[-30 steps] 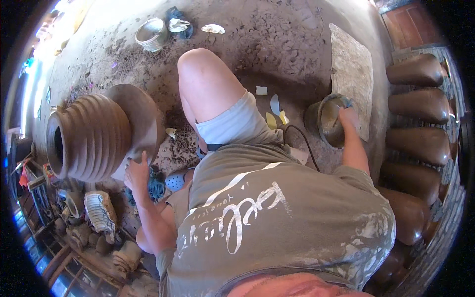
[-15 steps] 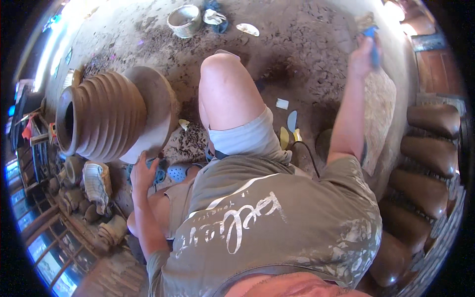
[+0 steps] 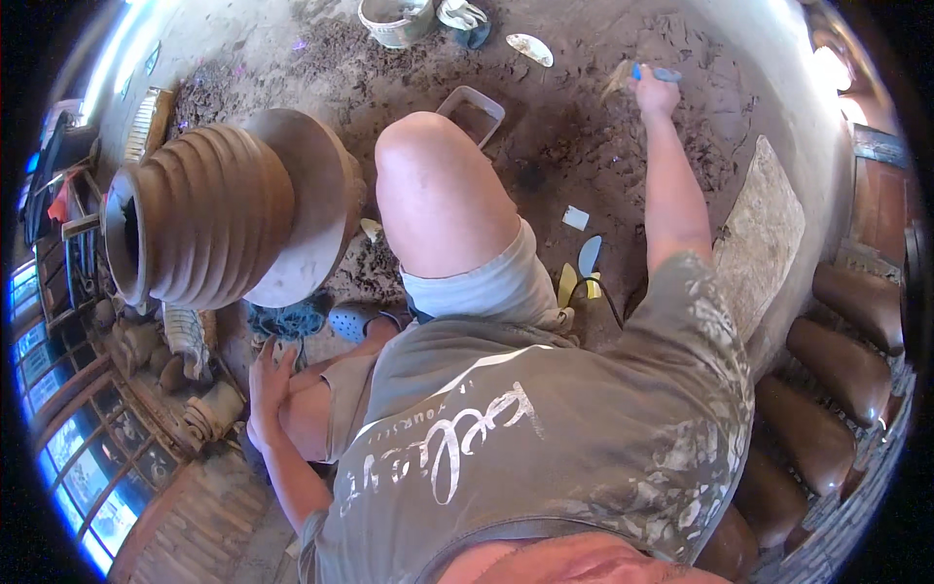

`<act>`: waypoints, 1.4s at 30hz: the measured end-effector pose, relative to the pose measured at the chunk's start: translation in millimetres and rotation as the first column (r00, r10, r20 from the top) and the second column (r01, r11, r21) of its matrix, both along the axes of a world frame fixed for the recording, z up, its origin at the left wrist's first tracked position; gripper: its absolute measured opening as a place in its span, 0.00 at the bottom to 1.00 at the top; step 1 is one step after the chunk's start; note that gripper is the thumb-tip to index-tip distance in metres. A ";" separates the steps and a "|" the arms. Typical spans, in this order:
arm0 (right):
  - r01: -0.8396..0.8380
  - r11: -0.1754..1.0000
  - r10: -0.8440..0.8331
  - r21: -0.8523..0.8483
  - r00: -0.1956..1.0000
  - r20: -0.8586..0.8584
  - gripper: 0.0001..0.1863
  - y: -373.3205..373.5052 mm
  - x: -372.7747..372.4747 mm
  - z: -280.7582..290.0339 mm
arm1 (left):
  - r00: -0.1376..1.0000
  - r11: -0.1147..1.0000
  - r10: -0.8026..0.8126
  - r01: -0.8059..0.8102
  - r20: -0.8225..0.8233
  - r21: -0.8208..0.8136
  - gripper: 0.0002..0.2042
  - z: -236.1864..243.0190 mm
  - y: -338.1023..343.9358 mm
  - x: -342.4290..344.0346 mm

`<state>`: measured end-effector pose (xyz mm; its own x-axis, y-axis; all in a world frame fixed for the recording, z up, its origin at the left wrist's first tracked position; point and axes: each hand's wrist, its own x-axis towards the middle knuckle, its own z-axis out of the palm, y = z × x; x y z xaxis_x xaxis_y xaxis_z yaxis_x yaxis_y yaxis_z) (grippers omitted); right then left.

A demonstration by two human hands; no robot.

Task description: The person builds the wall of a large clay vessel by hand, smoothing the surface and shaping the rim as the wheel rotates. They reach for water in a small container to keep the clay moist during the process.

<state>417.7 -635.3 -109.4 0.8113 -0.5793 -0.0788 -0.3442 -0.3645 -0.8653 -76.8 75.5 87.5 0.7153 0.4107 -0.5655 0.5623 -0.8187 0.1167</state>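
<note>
In my right hand [image 3: 657, 94], stretched far forward, is a brush [image 3: 668, 75] with a blue handle and pale bristles. The bristles point left, over the clay-strewn ground. My left hand [image 3: 269, 384] rests by my left knee, fingers apart and holding nothing. A large ribbed clay pot [image 3: 219, 216] stands to my left on a round wheel [image 3: 331, 185], its dark mouth toward the left rim of the picture. The left hand is apart from the pot and the wheel.
A bucket [image 3: 397, 27] and a rectangular tub [image 3: 489, 105] are ahead of my knee. Yellow and blue scrapers [image 3: 589, 255] lie beside my right thigh. A flat board [image 3: 764, 229] lies at the right, near several brown clay pieces [image 3: 837, 355]. A blue clog [image 3: 350, 322] is below the wheel.
My right hand has moved left with the brush, which now lies more sideways. My left hand has left the wheel's edge and come back to my knee. The view has shifted; a tub now shows.
</note>
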 end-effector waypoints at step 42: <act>0.409 0.821 -0.569 -0.398 0.540 -0.620 0.33 -171.9 -529.8 -16.2 | 0.878 0.865 -0.479 0.470 -0.008 -0.176 0.40 -10.1 -85.7 114.9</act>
